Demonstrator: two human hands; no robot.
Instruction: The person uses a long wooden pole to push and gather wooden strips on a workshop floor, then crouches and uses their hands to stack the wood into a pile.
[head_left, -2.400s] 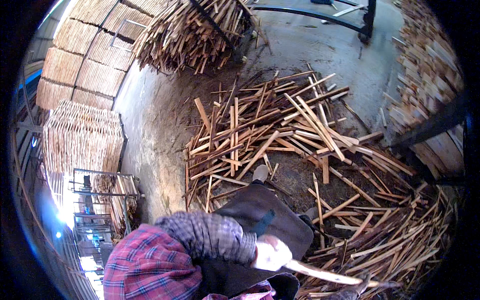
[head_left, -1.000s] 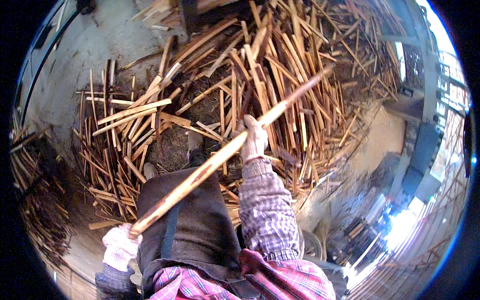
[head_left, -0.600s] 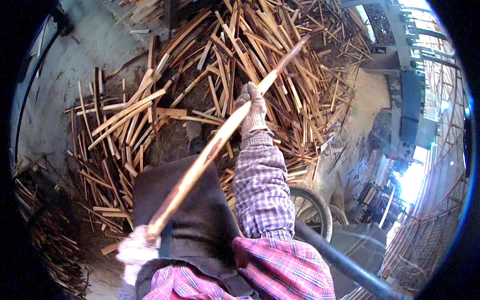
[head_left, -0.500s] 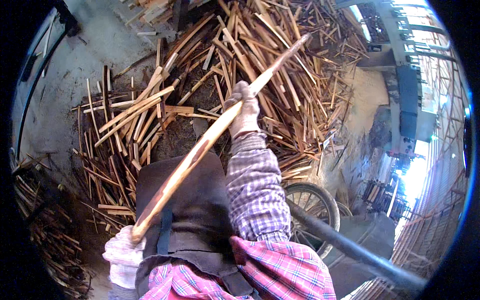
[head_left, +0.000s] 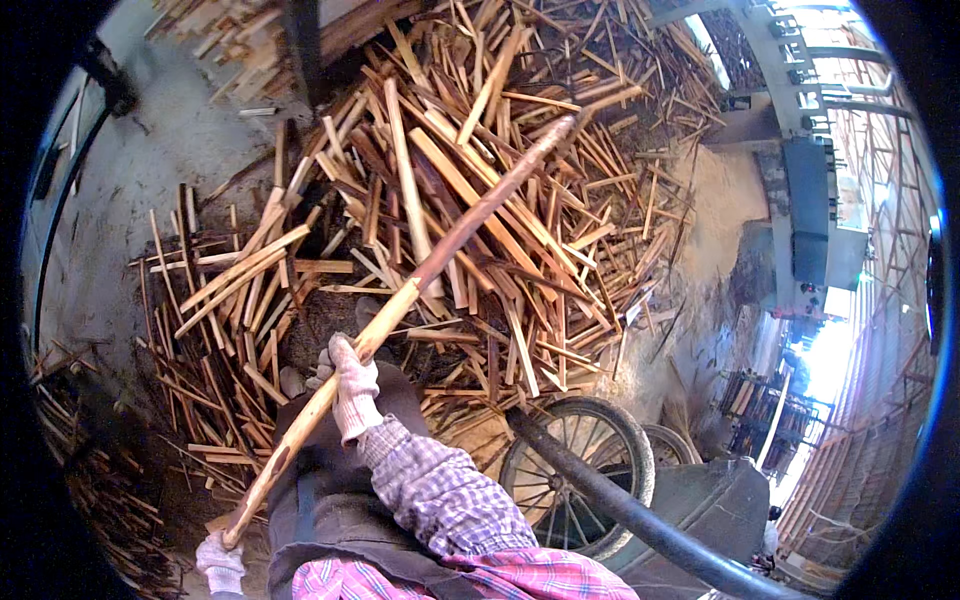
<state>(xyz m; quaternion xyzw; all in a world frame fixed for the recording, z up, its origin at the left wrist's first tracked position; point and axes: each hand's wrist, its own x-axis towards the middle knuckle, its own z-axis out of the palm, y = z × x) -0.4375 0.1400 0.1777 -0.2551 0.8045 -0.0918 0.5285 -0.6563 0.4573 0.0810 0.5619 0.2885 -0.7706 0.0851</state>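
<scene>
A long pole of wood, pale and bare in its lower part with dark bark toward the far end, slants from the lower left up over the woodpile. My right hand, in a whitish work glove, is closed around it below the middle. Close to the lower rim, my left hand, gloved too, grips its near end. Past the hands lies a big heap of split sticks, which the pole's far part crosses in view; whether its tip touches the heap I cannot tell.
A spoked wheel and a dark metal bar of a cart stand to my right, beside its grey body. More sticks lie at the left. Sawdust covers floor at the right. Stacked wood sits at the far left.
Both hands have moved down and to the left with the pole, and my right arm has come lower. My view has shifted, so more of the cart wheel shows.
</scene>
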